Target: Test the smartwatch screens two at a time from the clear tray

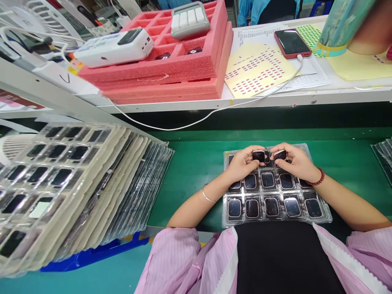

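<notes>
Over the back row of a clear plastic tray (pixel 226 210), my left hand (pixel 244 163) pinches a dark square watch face (pixel 258 156) between thumb and fingers. To its right, my right hand (pixel 295 162) grips another dark watch face (pixel 279 154) in the same way. The two held pieces are a short way apart, and a further watch face in the tray shows between them. Rows of dark watch faces with light rims, such as one in the front row (pixel 271 207), lie in the tray's pockets. My hands hide part of the back row.
Tall stacked trays of watch faces (pixel 61 176) lean at the left. Another tray stack (pixel 386 153) is at the right edge. On the shelf above are a red foam tray (pixel 220 45), a white device (pixel 114 47), a phone (pixel 292 42) with a hanging cable, and yellow sticker sheets (pixel 260 67).
</notes>
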`<state>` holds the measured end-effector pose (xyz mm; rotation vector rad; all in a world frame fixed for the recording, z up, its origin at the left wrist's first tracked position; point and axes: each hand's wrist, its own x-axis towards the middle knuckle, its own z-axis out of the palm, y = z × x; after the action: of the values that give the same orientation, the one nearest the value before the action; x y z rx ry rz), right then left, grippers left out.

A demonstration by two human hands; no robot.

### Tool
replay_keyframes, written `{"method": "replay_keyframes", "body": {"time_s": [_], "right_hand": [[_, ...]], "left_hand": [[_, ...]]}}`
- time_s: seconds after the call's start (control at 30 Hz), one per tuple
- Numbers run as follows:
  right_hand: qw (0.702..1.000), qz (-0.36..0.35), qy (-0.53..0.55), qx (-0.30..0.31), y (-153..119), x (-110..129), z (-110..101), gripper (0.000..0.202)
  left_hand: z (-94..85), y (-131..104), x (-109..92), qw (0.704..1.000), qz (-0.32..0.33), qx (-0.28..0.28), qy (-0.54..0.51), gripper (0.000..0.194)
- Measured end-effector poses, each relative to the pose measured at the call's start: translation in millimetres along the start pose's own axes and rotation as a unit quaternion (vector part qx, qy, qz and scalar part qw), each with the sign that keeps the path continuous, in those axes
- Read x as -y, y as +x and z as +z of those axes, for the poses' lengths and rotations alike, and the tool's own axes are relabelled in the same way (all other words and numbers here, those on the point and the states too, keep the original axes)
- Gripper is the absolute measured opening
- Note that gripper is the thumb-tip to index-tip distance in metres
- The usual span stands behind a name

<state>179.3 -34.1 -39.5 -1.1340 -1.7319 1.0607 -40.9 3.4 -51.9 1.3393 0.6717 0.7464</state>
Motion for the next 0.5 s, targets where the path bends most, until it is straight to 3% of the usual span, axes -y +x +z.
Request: {"method": "replay_keyframes", "body": {"time_s": [0.5], "right_hand": [[0.998,0.005,0.051,0.02,-0.6,-1.1,-0.2,0.027]], "left_hand": [[-0.3,0.3,0.9,1.0,0.0,0.002,-0.001,0.04]]}}
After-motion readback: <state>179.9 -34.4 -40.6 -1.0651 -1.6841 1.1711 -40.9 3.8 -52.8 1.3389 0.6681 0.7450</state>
